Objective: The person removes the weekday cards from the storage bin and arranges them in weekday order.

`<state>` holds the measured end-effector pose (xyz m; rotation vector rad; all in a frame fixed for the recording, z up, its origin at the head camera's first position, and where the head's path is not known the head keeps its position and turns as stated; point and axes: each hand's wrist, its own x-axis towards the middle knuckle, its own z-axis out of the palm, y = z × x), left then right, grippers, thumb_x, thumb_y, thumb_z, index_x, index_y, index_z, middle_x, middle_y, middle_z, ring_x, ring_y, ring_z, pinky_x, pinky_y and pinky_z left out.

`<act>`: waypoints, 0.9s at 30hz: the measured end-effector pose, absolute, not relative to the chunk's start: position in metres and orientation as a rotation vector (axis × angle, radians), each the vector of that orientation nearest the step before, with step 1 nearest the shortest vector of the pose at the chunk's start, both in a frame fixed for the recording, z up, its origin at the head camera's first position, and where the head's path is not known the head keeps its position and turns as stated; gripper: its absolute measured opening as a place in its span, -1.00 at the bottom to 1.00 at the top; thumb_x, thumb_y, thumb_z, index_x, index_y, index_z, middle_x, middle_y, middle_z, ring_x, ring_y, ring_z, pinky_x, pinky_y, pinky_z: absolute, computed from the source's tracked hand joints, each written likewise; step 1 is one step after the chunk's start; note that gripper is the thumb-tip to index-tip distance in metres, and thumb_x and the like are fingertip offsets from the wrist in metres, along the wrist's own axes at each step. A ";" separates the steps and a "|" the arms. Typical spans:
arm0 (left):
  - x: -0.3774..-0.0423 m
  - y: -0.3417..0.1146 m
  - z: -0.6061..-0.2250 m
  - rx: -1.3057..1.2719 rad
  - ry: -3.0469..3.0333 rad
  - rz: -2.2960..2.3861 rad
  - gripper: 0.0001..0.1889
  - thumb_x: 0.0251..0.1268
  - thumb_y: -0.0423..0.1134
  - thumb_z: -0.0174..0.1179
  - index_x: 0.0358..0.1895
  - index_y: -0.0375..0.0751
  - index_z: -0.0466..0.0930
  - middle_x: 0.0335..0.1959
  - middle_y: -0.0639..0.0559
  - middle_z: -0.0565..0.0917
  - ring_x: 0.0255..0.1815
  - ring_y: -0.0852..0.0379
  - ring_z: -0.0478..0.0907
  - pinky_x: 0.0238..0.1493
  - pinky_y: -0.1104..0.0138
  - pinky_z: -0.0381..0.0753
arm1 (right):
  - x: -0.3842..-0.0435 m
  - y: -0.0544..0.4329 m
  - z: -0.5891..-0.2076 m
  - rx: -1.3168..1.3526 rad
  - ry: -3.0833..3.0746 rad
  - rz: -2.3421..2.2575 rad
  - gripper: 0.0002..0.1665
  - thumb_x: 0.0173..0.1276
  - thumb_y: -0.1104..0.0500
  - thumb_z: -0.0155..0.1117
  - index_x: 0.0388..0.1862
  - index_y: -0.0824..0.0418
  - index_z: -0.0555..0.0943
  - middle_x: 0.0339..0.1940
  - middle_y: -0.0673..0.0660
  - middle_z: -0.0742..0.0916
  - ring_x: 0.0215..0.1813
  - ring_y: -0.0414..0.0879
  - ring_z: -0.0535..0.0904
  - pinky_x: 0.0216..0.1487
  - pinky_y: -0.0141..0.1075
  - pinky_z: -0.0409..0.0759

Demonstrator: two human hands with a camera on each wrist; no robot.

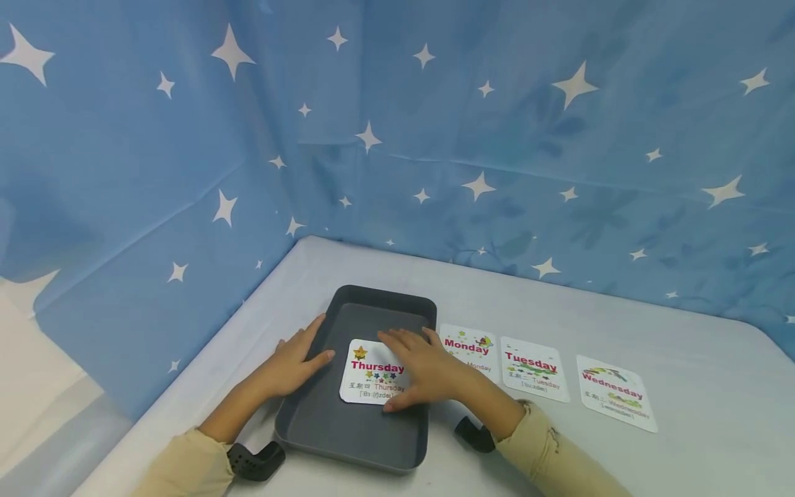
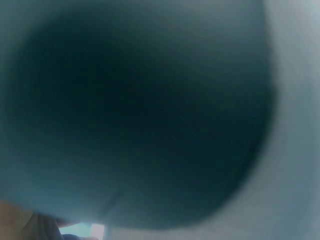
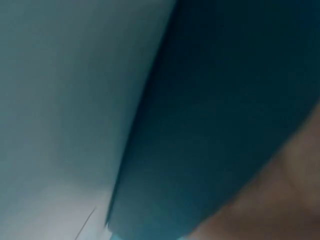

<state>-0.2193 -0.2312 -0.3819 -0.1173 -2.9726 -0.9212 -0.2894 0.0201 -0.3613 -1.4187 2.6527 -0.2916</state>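
Note:
A white card printed "Thursday" lies face up in a dark grey tray. My right hand spreads over the card's right side, thumb at its lower edge and fingertips by its upper edge. On the tray's left rim rests my left hand, fingers extended along it and thumb reaching inside. The left wrist view has a blurred, dark rounded end of the tray. In the right wrist view the dark tray side runs diagonally beside part of my right hand.
Right of the tray, cards reading "Monday", "Tuesday" and "Wednesday" lie in a row on the white tabletop. A blue star-patterned curtain stands behind and to the left.

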 end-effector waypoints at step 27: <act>-0.221 -0.231 -0.383 -0.123 -2.980 -0.958 -0.27 0.38 0.01 -0.10 0.43 -0.29 -0.16 0.40 -0.38 0.04 0.38 -0.43 -0.08 0.21 -0.37 -0.23 | -0.282 0.009 -0.359 -1.330 2.768 -0.046 0.11 -0.10 -0.35 0.35 0.40 -0.03 0.13 0.24 0.14 0.40 0.26 0.07 0.32 0.27 0.08 0.19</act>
